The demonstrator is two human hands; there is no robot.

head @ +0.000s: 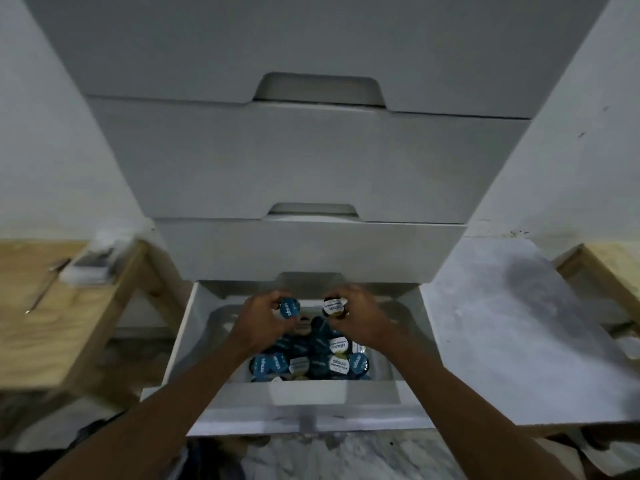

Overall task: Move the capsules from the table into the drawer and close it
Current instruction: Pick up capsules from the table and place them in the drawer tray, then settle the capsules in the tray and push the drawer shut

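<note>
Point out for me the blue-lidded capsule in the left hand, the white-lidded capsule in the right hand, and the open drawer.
blue-lidded capsule (289,308), head view, on its blue foil lid.
white-lidded capsule (333,307), head view, on its white label.
open drawer (180,344), head view, on its left side wall.

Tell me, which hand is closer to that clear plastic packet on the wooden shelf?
Left. The left hand is over the open drawer, nearer the plastic packet; the right hand is farther across.
</note>
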